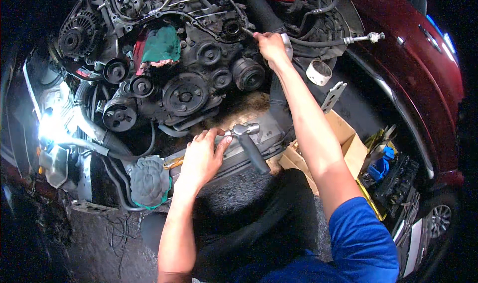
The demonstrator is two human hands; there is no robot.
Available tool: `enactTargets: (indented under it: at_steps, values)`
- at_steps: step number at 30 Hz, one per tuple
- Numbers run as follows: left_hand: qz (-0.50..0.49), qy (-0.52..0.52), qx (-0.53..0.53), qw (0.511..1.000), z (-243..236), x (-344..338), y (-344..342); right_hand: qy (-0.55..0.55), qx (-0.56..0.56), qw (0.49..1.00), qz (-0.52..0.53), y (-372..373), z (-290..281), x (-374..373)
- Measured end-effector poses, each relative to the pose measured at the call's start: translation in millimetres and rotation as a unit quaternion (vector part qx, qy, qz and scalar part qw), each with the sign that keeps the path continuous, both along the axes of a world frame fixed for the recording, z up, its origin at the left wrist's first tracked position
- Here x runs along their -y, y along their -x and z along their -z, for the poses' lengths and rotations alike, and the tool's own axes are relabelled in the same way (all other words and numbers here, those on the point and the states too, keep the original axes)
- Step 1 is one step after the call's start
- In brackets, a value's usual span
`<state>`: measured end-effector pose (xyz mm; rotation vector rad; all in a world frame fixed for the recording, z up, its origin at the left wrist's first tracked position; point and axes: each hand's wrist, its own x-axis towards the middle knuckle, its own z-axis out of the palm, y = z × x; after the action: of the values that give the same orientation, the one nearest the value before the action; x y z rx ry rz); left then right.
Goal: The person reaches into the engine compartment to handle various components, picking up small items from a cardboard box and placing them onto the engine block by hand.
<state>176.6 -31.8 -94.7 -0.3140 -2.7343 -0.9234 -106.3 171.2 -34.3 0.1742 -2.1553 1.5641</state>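
Note:
My left hand point(203, 151) is closed in a pinch on one end of a hammer's point(245, 129) metal head. The hammer's dark handle point(255, 156) slants down to the right. Stretched out to the engine point(186, 91), my right hand point(273, 50) is closed around a thin rod-like tool point(247, 32); most of it is hidden in the fingers. Its tip points at a round opening point(232, 28) on the engine's upper right. A green and red cloth point(162, 46) is tucked among the engine parts, left of that opening.
A grey work glove point(149, 181) lies at the left on the front crossmember. Bright lamp light point(52, 126) glares at the far left. Right of my right forearm are a white tape roll point(318, 72), an open cardboard box point(348, 146) and loose parts. The dark red fender point(398, 49) curves along the right.

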Motion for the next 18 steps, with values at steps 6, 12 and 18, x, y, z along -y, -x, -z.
enactTargets:
  at_steps: [6,12,18]
  values:
    - [-0.009,0.019,-0.012,1.0,3.1,5.4,-1.0,0.367,0.289,0.852,-0.238,1.5,-22.8,2.0]
    - [-0.013,0.027,-0.015,0.999,-2.5,2.6,1.8,0.131,0.22,0.95,-0.178,3.9,-27.9,-1.1]
    - [-0.006,0.011,-0.012,1.0,-4.1,5.9,5.8,-0.26,-0.032,0.961,0.085,-6.9,-30.2,8.6]
